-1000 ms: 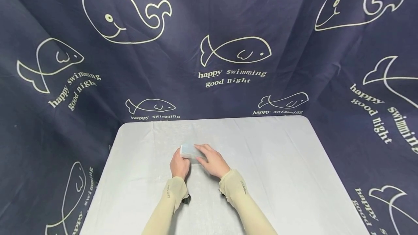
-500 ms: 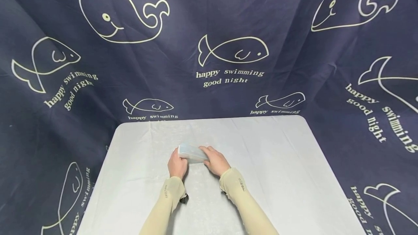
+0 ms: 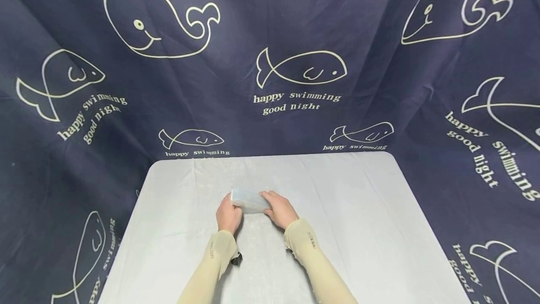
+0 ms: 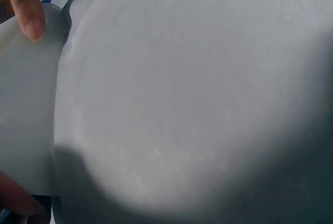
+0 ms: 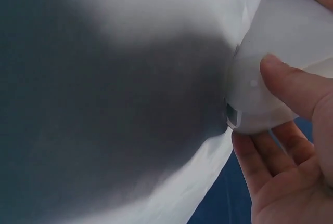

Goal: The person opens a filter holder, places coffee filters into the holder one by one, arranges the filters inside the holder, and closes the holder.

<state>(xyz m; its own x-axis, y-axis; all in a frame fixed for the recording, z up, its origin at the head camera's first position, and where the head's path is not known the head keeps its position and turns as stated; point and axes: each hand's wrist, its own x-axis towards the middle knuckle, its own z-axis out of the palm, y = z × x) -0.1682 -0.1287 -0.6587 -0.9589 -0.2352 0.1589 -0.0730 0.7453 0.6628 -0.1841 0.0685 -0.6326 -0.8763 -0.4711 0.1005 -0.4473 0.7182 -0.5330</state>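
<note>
A pale blue and white block-like thing, its kind not clear, is held between both hands over the middle of the white table. My left hand grips its left end. My right hand holds its right end. In the right wrist view the right thumb presses on the white face, with the fingers behind its edge; a small dark rectangle shows at the end. The left wrist view has a digit's tip lying on the pale side, while more fingertips appear at the lower left.
White cloth covers the table, which has rounded far corners. A dark blue curtain with fish and whale drawings hangs behind and on both sides.
My right hand has shifted from over the top of the block to its right end, showing more of the pale face. The left hand keeps its hold. The head view has shifted slightly.
</note>
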